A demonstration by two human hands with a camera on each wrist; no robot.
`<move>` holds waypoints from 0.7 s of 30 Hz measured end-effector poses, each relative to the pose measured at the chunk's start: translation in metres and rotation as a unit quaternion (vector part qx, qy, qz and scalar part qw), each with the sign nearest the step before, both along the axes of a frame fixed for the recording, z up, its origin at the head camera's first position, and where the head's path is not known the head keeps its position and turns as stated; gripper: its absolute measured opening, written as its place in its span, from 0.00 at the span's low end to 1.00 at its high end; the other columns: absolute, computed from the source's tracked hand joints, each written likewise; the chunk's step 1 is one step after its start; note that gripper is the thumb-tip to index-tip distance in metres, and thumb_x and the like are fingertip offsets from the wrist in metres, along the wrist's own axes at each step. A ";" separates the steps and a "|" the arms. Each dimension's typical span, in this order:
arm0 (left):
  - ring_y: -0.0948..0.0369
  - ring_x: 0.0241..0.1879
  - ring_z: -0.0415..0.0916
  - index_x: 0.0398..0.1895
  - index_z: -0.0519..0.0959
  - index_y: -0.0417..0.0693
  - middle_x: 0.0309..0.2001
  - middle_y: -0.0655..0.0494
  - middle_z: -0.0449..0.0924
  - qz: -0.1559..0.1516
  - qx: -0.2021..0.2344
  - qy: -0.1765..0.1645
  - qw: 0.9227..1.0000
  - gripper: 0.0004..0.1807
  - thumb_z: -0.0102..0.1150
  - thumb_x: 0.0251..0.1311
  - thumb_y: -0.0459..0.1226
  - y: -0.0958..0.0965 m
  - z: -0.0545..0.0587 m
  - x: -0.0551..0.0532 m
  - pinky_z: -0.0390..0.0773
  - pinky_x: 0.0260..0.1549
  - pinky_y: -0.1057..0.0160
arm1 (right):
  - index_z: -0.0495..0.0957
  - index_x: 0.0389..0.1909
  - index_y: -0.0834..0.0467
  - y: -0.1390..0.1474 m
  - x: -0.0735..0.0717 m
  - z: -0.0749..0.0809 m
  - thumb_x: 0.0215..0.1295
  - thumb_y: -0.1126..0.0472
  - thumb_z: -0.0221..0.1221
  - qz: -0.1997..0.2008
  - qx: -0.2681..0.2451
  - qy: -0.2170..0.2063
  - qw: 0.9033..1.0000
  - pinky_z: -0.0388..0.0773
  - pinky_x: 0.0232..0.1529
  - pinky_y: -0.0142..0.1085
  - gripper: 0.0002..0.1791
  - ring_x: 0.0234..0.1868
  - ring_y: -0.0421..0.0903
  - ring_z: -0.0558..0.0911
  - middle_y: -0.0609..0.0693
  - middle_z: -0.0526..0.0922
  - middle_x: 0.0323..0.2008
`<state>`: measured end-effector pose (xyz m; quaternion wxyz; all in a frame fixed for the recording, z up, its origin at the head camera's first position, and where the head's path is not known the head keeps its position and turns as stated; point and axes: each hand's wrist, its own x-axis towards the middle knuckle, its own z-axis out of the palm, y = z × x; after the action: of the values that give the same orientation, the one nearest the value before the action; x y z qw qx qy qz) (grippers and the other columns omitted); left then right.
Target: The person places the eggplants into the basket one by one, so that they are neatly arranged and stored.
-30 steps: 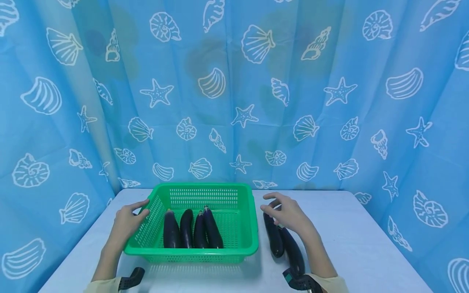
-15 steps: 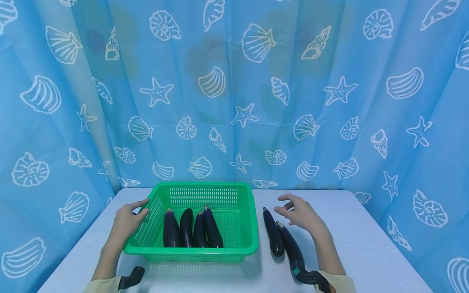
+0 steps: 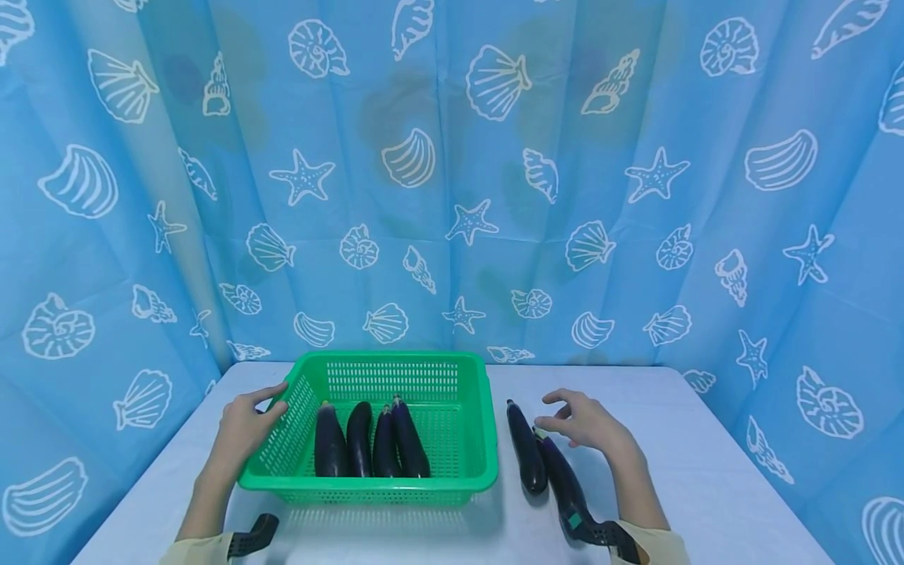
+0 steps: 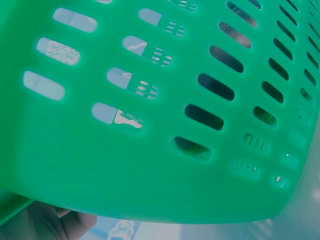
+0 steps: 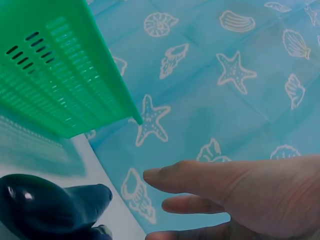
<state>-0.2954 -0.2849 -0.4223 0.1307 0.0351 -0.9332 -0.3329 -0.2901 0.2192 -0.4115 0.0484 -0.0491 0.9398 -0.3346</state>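
My left hand (image 3: 243,428) holds the left rim of a green plastic basket (image 3: 381,493). In the left wrist view the basket's slotted wall (image 4: 125,170) hides most of that hand (image 4: 47,222). Several dark purple eggplants lie side by side in the basket, among them a leftmost one (image 3: 330,447). Right of the basket, two more eggplants rest on the table: a nearer-left one (image 3: 526,451) and a right one (image 3: 561,479). My right hand (image 3: 586,424) hovers by the right eggplant's stem end, fingers apart and nothing in them. The right wrist view also shows this hand (image 5: 250,195) holding nothing.
A white table (image 3: 671,455) carries everything. Behind it hangs a blue curtain (image 3: 452,259) with white shell and starfish prints. The right wrist's black camera mount (image 3: 607,535) overlaps the lower end of the right eggplant.
My right hand has moved right, from above the left loose eggplant to beside the right one's stem, and slightly lower. The left hand and basket stay put.
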 end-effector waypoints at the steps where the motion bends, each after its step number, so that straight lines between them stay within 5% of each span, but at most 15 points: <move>1: 0.56 0.30 0.77 0.65 0.72 0.41 0.56 0.29 0.76 -0.001 0.000 0.001 1.000 0.25 0.52 0.66 0.40 0.000 0.000 0.000 0.71 0.26 0.63 | 0.73 0.61 0.61 0.001 -0.001 -0.001 0.61 0.48 0.64 0.001 0.000 -0.003 1.000 0.81 0.37 0.43 0.31 0.37 0.50 0.83 0.57 0.84 0.44; 13: 0.57 0.29 0.76 0.65 0.73 0.41 0.56 0.29 0.77 -0.001 0.002 0.002 1.000 0.25 0.52 0.66 0.39 0.001 0.001 0.003 0.70 0.26 0.63 | 0.74 0.61 0.60 0.008 -0.002 -0.011 0.60 0.50 0.66 0.020 0.010 -0.067 0.998 0.82 0.38 0.43 0.31 0.44 0.49 0.81 0.61 0.80 0.54; 21: 0.57 0.29 0.76 0.65 0.72 0.41 0.57 0.29 0.76 -0.003 0.003 -0.002 1.000 0.25 0.51 0.66 0.39 0.001 0.002 0.002 0.70 0.26 0.62 | 0.74 0.60 0.61 0.010 -0.005 -0.015 0.57 0.53 0.68 0.022 0.020 -0.107 0.994 0.82 0.37 0.43 0.31 0.42 0.49 0.83 0.56 0.84 0.46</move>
<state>-0.2930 -0.2837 -0.4204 0.1281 0.0333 -0.9324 -0.3363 -0.2949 0.2289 -0.4262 0.1571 -0.0324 0.9343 -0.3183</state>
